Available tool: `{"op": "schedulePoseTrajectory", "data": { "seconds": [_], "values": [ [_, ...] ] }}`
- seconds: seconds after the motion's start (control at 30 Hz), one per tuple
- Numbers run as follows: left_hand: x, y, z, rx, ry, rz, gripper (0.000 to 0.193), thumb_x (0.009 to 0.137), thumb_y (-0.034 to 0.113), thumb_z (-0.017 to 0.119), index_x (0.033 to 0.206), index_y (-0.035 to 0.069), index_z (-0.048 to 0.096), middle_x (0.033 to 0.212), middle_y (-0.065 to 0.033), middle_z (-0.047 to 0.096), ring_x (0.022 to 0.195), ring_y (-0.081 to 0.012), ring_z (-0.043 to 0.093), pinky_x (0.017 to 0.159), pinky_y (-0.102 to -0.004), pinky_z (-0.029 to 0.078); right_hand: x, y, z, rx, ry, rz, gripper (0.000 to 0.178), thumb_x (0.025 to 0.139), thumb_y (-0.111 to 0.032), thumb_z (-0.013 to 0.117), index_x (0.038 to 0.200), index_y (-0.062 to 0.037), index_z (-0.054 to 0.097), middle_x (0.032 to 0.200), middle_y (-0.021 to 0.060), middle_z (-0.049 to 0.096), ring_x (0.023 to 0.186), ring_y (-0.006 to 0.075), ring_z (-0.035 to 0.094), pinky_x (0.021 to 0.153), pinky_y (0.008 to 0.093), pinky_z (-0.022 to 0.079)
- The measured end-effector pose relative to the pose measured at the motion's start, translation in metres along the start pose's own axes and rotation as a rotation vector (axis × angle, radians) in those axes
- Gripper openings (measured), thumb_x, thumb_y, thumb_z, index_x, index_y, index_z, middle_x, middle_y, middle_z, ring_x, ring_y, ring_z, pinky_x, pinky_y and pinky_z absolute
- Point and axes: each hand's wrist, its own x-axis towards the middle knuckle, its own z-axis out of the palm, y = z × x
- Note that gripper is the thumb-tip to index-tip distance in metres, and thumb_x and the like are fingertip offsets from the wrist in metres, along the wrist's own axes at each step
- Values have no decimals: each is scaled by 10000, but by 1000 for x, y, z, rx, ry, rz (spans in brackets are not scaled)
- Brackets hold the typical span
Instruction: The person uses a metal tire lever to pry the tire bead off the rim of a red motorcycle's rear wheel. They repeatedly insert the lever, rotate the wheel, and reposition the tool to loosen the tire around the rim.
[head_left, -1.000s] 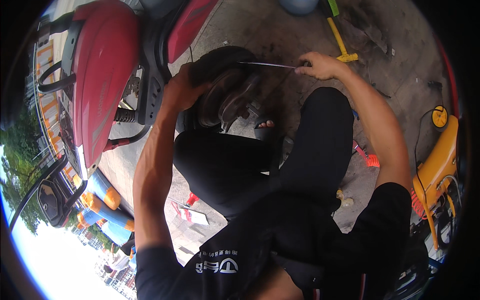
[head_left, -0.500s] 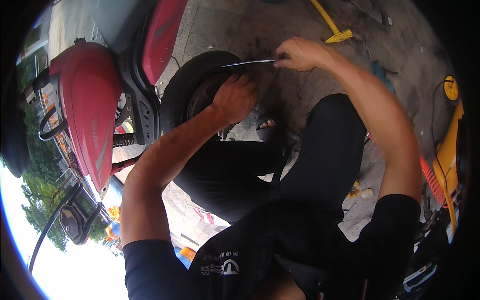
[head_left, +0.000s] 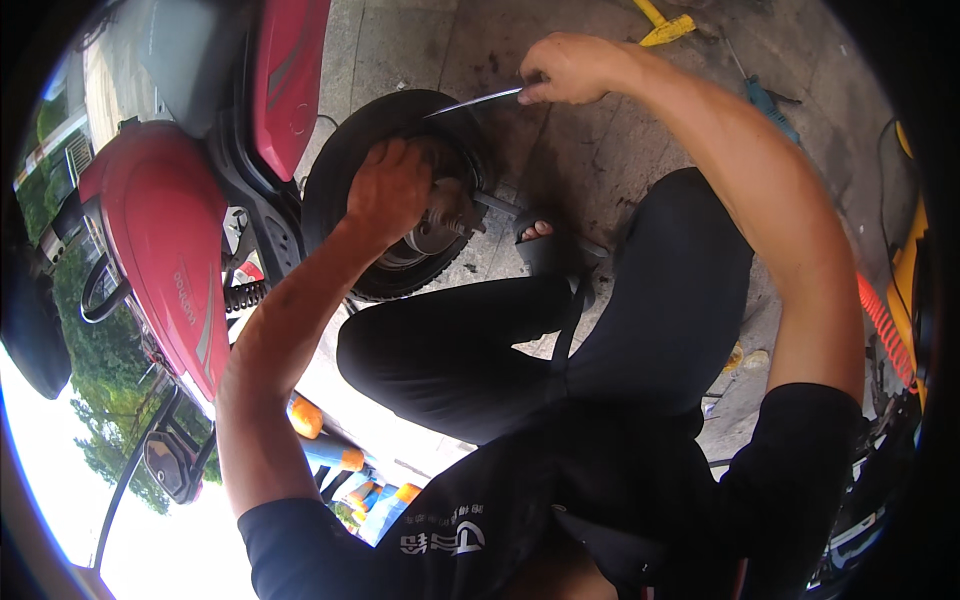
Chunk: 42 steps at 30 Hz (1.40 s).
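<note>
As you scan from the L, a red scooter [head_left: 160, 235] stands at the L edge of the paving [head_left: 470, 50], w/ its mirror [head_left: 170, 462] lower down & some blue-and-orange shapes [head_left: 335, 455] to the mirror's R. Just beside the scooter, toward the paving's far L corner, is a wheel [head_left: 403, 252] w/ a black tyre [head_left: 330, 175]. L hand [head_left: 390, 190] rests against the wheel's near side, fingers bent; its grip is partly hidden, so can't tell if it has hold of anything. Next R, the metal hub [head_left: 440, 215], & above it a thin silver lever [head_left: 470, 102] slanting up from the tyre's upper part; can't tell if its tip is wedged in. Below: a sandalled foot [head_left: 537, 231]. R hand [head_left: 565, 68] pinches the lever's other end, grip closed around it. Near the paving's far edge: yellow hammer [head_left: 668, 30], then a blue-green-handled tool [head_left: 770, 108]. At the R edge: orange coiled hose [head_left: 885, 325] & part of a yellow machine [head_left: 904, 285].
</note>
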Motion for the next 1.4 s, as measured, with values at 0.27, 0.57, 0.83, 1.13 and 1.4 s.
{"op": "schedulePoseTrajectory", "data": {
  "seconds": [0.27, 0.57, 0.83, 1.13, 1.4],
  "values": [
    [-22, -14, 28, -93, 157, -40, 227, 734, 238, 758, 872, 85, 664, 971, -99, 626, 964, -300, 565, 830, -442, 481, 6, -5, 1, 5, 23, -74, 361, 911, -383, 693, 960, -27, 725, 862, 176, 704, 876, 377, 674, 766, 474, 518],
    [-5, -14, -4, -189, 27, -138, 407, 701, 220, 787, 1069, 85, 678, 1147, -115, 645, 1033, -318, 588, 858, -428, 494, -1, -9, -5, 38, -55, 23, 357, 885, -340, 722, 1018, -9, 714, 905, 178, 727, 923, 350, 697, 803, 454, 536],
    [52, -53, -24, -187, -57, -354, 765, 701, 443, 847, 1320, 73, 588, 1258, -179, 615, 1139, -377, 615, 940, -472, 513, 1, -17, -14, 15, -109, 122, 343, 823, -223, 754, 1086, -9, 709, 922, 163, 736, 914, 340, 711, 788, 438, 551],
    [100, -53, -24, -360, -603, -439, 945, 710, 838, 634, 1199, 30, 669, 1151, -187, 706, 1116, -358, 670, 933, -439, 527, 19, -63, -87, -141, -324, 76, 276, 724, -222, 761, 892, -3, 751, 799, 172, 718, 726, 302, 687, 635, 439, 528],
    [97, -54, -23, -217, -432, -453, 551, 892, 557, 606, 1135, 72, 703, 1081, -210, 714, 1059, -395, 677, 930, -491, 535, -1, -1, -78, 784, 172, 264, 481, 956, -482, 586, 953, -21, 720, 808, 92, 714, 675, 213, 664, 599, 379, 520]
  ]
}}
